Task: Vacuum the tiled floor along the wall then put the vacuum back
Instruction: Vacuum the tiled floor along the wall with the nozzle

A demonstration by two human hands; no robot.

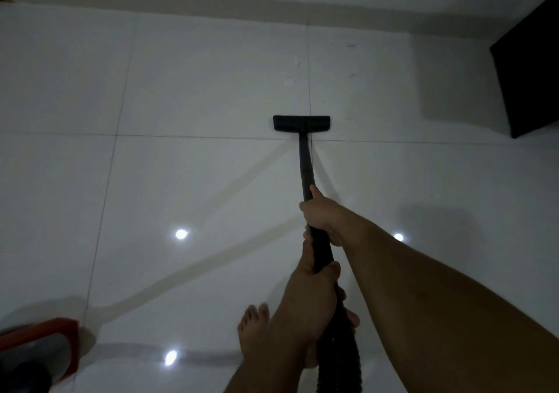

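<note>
hose (pixel 338 359) cut off below, vacuum body (pixel 39 350) half out of frame

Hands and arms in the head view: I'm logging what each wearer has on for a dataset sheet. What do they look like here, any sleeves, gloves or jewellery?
Both hands, left and right, are bare, with no gloves. Both forearms are bare as far as the frame shows, with no sleeve in view. No watch, bracelet or ring shows. The light is dim, so small items could be missed.
</note>
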